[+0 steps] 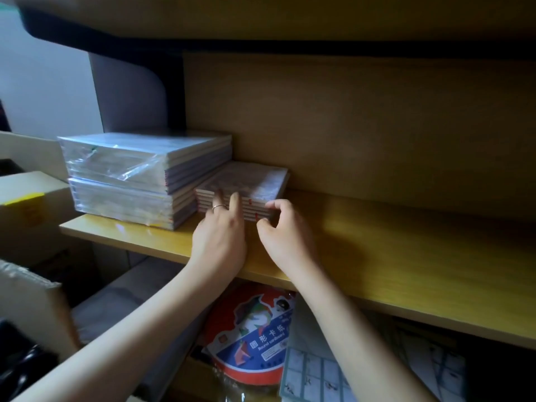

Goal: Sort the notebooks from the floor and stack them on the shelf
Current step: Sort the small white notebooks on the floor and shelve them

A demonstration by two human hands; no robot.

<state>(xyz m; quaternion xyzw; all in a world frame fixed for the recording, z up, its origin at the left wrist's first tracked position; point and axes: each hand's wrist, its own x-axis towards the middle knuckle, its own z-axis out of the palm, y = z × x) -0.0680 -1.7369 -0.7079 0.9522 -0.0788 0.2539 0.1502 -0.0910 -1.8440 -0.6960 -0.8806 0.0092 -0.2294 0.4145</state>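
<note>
Shelf (406, 256): notebook stack (249, 184) placed just right of wrapped packs (139, 175). L hand (220, 236) flat against its edge; R hand (285, 230) grip pinches corner. Floor lot unseen.

We reach forward with both bare forearms, the left rising from the lower left and the right from the lower middle, so the wrists draw close together. Our left grip (220, 239) is back-up, its fingers straight and together, tips pressed flat against the near face of the notebook stack (249, 181). Just beside it, our right grip (285, 233) has curled fingers, index tip at the stack's top edge, thumb tip low, pinching its corner.
</note>
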